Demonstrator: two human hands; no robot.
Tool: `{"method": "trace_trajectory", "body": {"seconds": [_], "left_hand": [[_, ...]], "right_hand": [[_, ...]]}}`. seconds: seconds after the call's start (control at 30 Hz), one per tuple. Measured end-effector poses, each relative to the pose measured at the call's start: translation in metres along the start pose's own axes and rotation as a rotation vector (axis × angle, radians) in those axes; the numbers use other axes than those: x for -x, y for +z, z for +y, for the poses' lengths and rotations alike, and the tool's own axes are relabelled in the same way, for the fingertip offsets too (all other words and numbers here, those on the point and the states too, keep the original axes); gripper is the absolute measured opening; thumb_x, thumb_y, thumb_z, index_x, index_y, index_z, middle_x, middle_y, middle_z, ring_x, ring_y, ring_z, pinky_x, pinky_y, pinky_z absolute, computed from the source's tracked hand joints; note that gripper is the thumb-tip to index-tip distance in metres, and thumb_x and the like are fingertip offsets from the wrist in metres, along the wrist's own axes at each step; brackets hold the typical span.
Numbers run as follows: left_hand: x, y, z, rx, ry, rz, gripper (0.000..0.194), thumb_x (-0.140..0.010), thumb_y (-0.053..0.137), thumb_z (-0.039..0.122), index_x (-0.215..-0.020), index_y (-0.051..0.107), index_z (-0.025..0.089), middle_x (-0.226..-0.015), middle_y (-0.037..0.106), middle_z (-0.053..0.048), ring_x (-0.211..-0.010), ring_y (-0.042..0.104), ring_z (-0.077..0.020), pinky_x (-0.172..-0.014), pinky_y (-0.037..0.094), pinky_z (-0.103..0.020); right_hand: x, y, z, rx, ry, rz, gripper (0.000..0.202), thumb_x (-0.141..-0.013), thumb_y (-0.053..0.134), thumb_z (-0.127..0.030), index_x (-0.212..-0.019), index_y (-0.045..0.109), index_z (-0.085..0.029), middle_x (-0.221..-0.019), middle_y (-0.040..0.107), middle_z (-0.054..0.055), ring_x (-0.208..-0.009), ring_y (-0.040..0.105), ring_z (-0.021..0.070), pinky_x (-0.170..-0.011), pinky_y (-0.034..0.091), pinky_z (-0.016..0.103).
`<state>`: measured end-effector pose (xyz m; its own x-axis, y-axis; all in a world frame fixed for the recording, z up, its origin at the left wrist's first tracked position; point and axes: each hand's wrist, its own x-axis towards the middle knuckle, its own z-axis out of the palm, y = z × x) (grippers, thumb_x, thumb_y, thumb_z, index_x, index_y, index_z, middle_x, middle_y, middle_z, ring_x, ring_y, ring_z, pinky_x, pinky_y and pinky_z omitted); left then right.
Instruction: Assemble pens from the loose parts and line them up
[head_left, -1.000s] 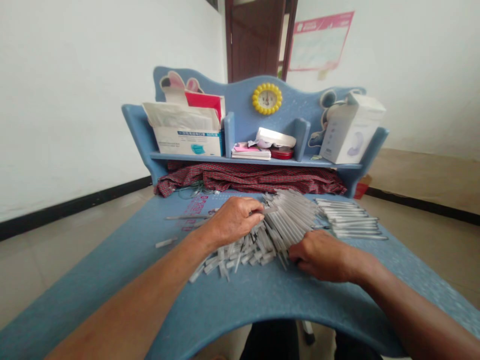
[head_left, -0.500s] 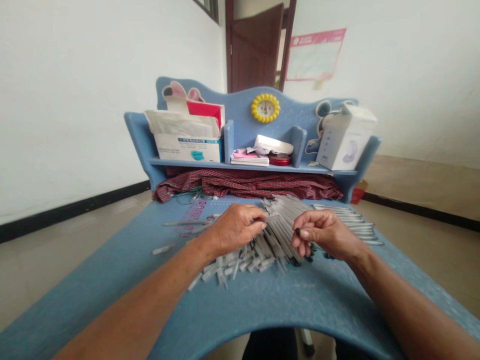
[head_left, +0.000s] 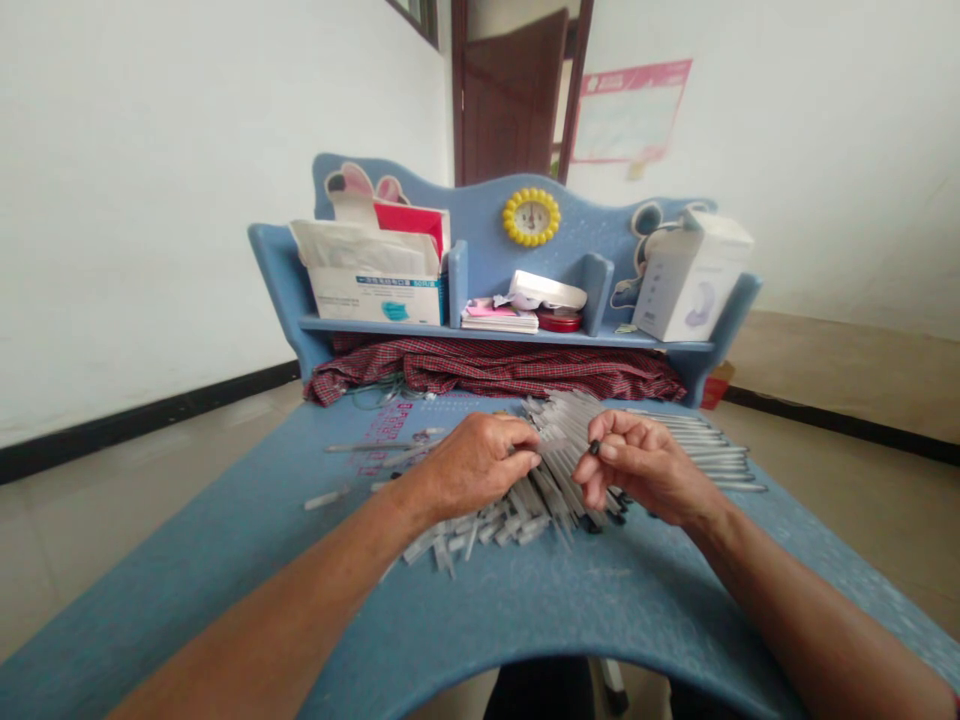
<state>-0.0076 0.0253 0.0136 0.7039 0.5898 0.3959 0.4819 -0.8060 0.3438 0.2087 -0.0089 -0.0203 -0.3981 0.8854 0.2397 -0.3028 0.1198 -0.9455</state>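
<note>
Across the blue speckled desk with its curved front edge, I see a person's two bare forearms reaching in from either side. The right hand is raised over the right flank of the clear tubes, its thumb and forefinger clamped on a small black plug-like piece, the other fingers curled loosely below. The left hand faces it just across a narrow gap, thumb and forefinger brought together at the tips; they seem to pinch a short clear plastic piece, though it blurs into what lies behind, so I can't be sure of its shape. Beneath and between the hands spreads a fan of long translucent plastic tubes, and in front of the left wrist lies a jumbled heap of short frosted clear caps. Dark little ends cluster just under the right hand. Beyond that wrist, a row of slim silver-grey pens lies side by side, and one loose translucent cap sits well apart at the left. Along the back, a crumpled red-and-black checked cloth is tucked under the blue shelf, where a yellow petal-rimmed clock hangs above a white-and-blue cardboard mask box and a tall white carton.
</note>
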Motion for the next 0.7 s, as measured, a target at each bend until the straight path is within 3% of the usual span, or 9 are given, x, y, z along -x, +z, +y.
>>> {"method": "trace_trajectory", "body": {"seconds": [0.3, 0.7], "left_hand": [[-0.0002, 0.0009, 0.0032, 0.035, 0.012, -0.031, 0.011, -0.078, 0.056, 0.014, -0.076, 0.067, 0.016, -0.068, 0.063, 0.001, -0.067, 0.058, -0.0116, -0.062, 0.040, -0.021], [0.0006, 0.0016, 0.0031, 0.055, 0.009, -0.068, 0.013, -0.079, 0.055, 0.014, -0.076, 0.067, 0.014, -0.067, 0.062, 0.001, -0.065, 0.056, -0.0109, -0.061, 0.039, -0.020]], "right_hand": [[-0.0032, 0.0053, 0.0055, 0.039, -0.100, 0.142, 0.021, -0.071, 0.074, -0.027, -0.081, 0.059, -0.017, -0.060, 0.070, 0.001, -0.041, 0.060, 0.0113, -0.041, 0.047, 0.021], [-0.0040, 0.0096, 0.0089, 0.019, -0.107, 0.168, 0.017, -0.072, 0.073, -0.024, -0.082, 0.062, -0.017, -0.058, 0.070, 0.001, -0.039, 0.059, 0.0113, -0.038, 0.047, 0.020]]}}
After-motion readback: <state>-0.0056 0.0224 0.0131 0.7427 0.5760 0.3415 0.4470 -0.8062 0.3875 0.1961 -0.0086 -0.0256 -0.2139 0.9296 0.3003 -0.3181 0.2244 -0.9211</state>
